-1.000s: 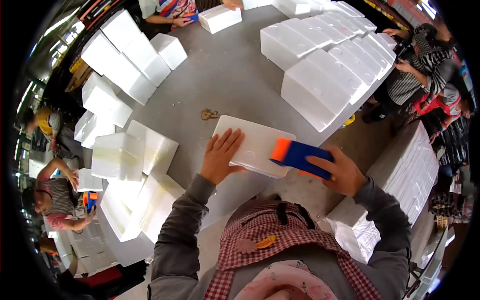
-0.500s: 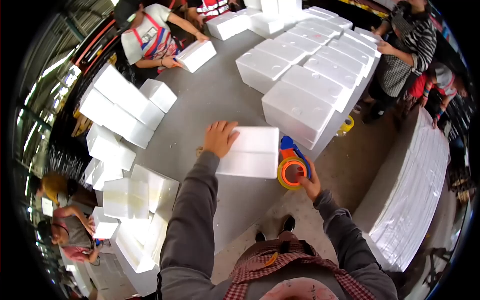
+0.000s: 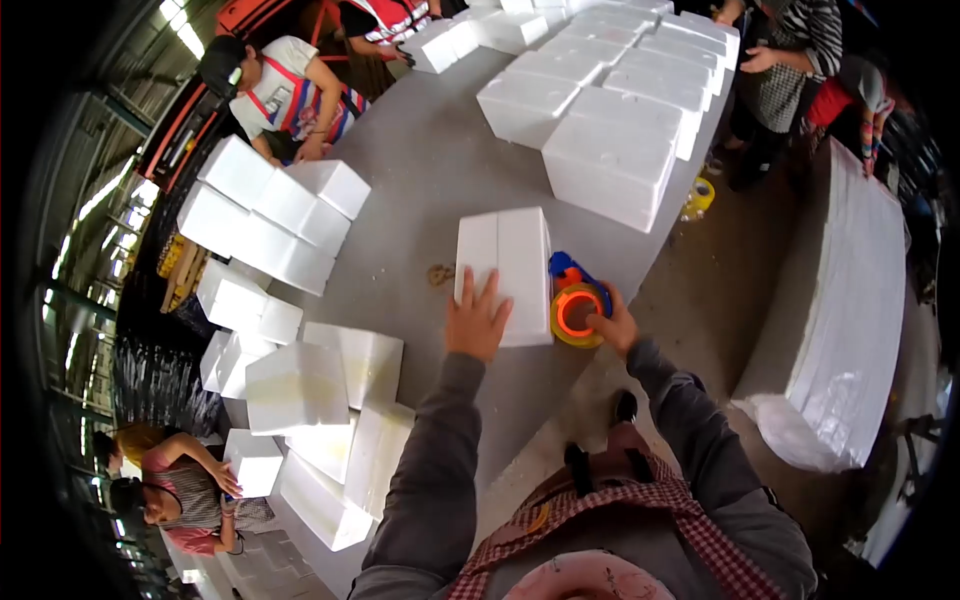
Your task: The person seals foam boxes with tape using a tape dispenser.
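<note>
A white foam box (image 3: 520, 262) stands on the grey table in front of me, a seam running along it. My left hand (image 3: 478, 318) lies on its near left part, fingers spread. At the box's right side is a blue and orange tape dispenser (image 3: 578, 312) with a roll of yellowish tape. My right hand (image 3: 614, 322) is wrapped round the dispenser's near right side. Whether tape is stuck to the box cannot be made out.
White boxes (image 3: 610, 165) stand in rows at the back right; more are piled on the left (image 3: 298, 388). Co-workers are around the grey table (image 3: 420, 150). A yellow tape roll (image 3: 700, 195) and a stack of white sheets (image 3: 830, 330) are at the right.
The box was first lying flat, then showed its seamed side, and is now turned lengthwise away from me. My left hand has moved to its near part. The dispenser has turned to the box's right side.
</note>
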A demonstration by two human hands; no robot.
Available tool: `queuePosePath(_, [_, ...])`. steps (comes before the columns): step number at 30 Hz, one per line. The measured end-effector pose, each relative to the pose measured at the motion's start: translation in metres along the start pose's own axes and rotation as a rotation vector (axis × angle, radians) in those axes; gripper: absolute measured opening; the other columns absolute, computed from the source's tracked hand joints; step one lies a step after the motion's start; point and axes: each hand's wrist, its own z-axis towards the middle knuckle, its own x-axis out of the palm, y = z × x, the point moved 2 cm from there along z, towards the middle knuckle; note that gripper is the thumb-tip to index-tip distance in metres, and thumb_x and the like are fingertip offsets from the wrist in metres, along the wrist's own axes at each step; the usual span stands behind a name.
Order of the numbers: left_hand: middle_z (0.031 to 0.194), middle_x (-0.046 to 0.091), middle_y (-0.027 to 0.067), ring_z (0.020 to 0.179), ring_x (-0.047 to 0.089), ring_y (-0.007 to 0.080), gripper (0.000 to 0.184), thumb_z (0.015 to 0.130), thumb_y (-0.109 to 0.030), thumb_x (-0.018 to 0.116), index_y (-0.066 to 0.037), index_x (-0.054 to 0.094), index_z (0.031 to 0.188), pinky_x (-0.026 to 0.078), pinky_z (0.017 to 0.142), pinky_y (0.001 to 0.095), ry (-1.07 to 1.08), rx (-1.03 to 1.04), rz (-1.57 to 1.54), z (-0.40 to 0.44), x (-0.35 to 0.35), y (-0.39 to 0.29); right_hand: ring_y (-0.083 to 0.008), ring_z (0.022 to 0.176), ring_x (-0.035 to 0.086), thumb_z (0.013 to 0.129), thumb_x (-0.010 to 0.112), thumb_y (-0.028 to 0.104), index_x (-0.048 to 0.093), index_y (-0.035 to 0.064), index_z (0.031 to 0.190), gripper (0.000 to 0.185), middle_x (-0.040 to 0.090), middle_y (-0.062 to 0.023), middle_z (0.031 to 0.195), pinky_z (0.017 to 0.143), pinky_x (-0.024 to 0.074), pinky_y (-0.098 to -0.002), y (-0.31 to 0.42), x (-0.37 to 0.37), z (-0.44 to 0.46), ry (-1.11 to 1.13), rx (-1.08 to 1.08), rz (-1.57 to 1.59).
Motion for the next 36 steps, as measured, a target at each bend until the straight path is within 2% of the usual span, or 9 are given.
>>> queuePosePath(10, [0.131,0.038,0.0156,0.109,0.046,0.0347,0.054,0.083,-0.049,0.047,-0.021,0.042,0.129,0.038,0.086,0.0502,0.364,-0.434,-0.341,-0.025,-0.019,-0.074,-0.0135,0.09,0.047,0.077,0.052,0.003,0.027,0.0081,0.132,0.06,0.046,-0.0054,0.106,0.075,0.0436,-0.0272,-0.01,0.039,-0.115,-0.363,-0.008,0.139])
queuePosePath(13, [0.134,0.036,0.0106,0.12,0.037,0.0331,0.049,0.085,-0.047,0.045,-0.025,0.042,0.129,0.028,0.094,0.0558,-0.002,0.04,0.056,0.008,-0.013,-0.064,-0.0152,0.095,0.048,0.076,0.055,0.003,0.027,0.0076,0.132,0.063,0.046,-0.0064,0.111,0.08,0.0437,-0.0286,-0.007,0.011,-0.105,-0.225,0.122,0.232])
queuePosePath(20, [0.138,0.033,0.0064,0.129,0.026,0.0313,0.043,0.086,-0.043,0.047,-0.03,0.045,0.126,0.015,0.1,0.0587,0.034,-0.068,-0.027,0.006,0.01,-0.062,-0.0176,0.097,0.051,0.078,0.061,0.007,0.021,0.0089,0.136,0.071,0.05,-0.0079,0.109,0.081,0.0442,-0.0304,-0.018,0.039,-0.227,0.059,0.036,-0.161])
queuePosePath(22, [0.139,0.032,0.005,0.13,0.025,0.0292,0.044,0.086,-0.042,0.046,-0.032,0.041,0.129,0.015,0.101,0.0578,0.043,-0.06,-0.003,0.007,0.007,-0.063,-0.029,0.106,0.051,0.07,0.068,0.013,0.032,0.0108,0.133,0.072,0.046,-0.0186,0.122,0.087,0.0419,-0.0382,0.012,0.062,-0.179,0.284,0.379,0.024])
queuePosePath(24, [0.139,0.031,0.0053,0.128,0.027,0.0307,0.044,0.087,-0.038,0.047,-0.028,0.041,0.129,0.015,0.103,0.0533,0.049,-0.083,0.001,0.005,0.005,-0.063,-0.0349,0.097,0.053,0.068,0.07,0.015,0.043,0.013,0.127,0.065,0.049,-0.0209,0.114,0.083,0.0426,-0.041,-0.003,0.067,-0.114,0.307,-0.239,-0.289])
queuePosePath(29, [0.105,0.051,0.0077,0.099,0.05,0.017,0.033,0.092,-0.033,0.043,-0.003,0.051,0.106,0.041,0.085,0.0334,-0.343,-0.641,-1.057,-0.026,-0.019,-0.029,-0.0377,0.09,0.053,0.063,0.069,0.011,0.05,0.0184,0.122,0.062,0.05,-0.0202,0.102,0.076,0.0456,-0.0403,0.08,0.022,-0.138,0.316,-0.292,-0.491])
queuePosePath(32, [0.097,0.053,0.0036,0.092,0.052,0.0148,0.029,0.093,-0.033,0.043,-0.007,0.051,0.102,0.045,0.079,0.0299,0.272,-1.163,-1.724,-0.06,-0.042,-0.06,-0.0367,0.087,0.054,0.058,0.072,0.01,0.054,0.0201,0.118,0.063,0.049,-0.0206,0.103,0.072,0.0473,-0.0396,0.106,-0.004,-0.145,0.04,-0.417,-0.651])
queuePosePath(34, [0.096,0.054,0.0029,0.092,0.052,0.0136,0.027,0.092,-0.033,0.044,-0.008,0.051,0.102,0.045,0.078,0.028,0.389,-1.198,-2.001,-0.054,-0.038,-0.087,-0.0359,0.085,0.055,0.057,0.073,0.008,0.055,0.0205,0.116,0.063,0.049,-0.0202,0.103,0.07,0.0479,-0.0389,0.112,-0.01,-0.129,0.085,-0.533,-0.699])
queuePosePath(36, [0.094,0.056,0.0026,0.092,0.053,0.0127,0.026,0.092,-0.033,0.045,-0.01,0.052,0.1,0.045,0.078,0.0285,0.299,-0.74,-1.864,-0.039,-0.039,-0.099,-0.0351,0.083,0.056,0.056,0.073,0.007,0.056,0.021,0.114,0.062,0.049,-0.0199,0.103,0.068,0.0484,-0.0383,0.118,-0.006,-0.116,0.119,-0.642,-0.737])
